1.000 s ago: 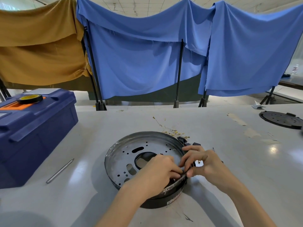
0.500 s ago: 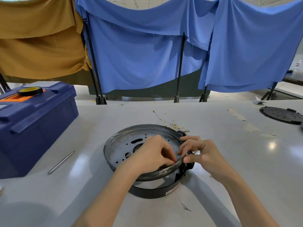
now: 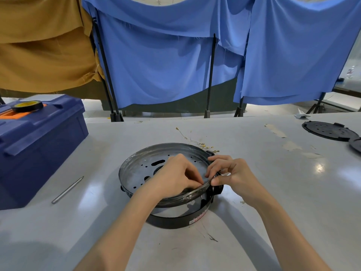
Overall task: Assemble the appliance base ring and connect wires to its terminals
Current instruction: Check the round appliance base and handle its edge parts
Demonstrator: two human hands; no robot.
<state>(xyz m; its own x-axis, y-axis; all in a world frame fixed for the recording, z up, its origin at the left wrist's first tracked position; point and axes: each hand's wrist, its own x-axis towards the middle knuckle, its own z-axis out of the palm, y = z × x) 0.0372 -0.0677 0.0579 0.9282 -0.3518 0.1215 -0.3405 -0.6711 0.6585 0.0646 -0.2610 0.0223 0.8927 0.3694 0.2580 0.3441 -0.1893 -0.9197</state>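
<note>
A round metal pan [image 3: 140,171] with several punched holes sits tilted in a black base ring [image 3: 172,222] at the table's middle; its near edge is lifted above the ring. My left hand [image 3: 173,177] reaches over the pan and pinches its near right rim. My right hand [image 3: 230,173] pinches the same rim from outside, thumb under the edge. A bundle of thin wires with brass terminals [image 3: 197,143] lies on the table just behind the pan, untouched.
A blue toolbox [image 3: 39,141] with a tape roll [image 3: 27,105] on top stands at the left. A thin metal rod [image 3: 67,189] lies beside it. Black round plates [image 3: 330,131] rest at the far right. Blue and tan cloths hang behind the white table [image 3: 273,192].
The pan's near edge has risen out of the black ring and tilted up. Both hands stayed pinched on the right rim and moved up with it.
</note>
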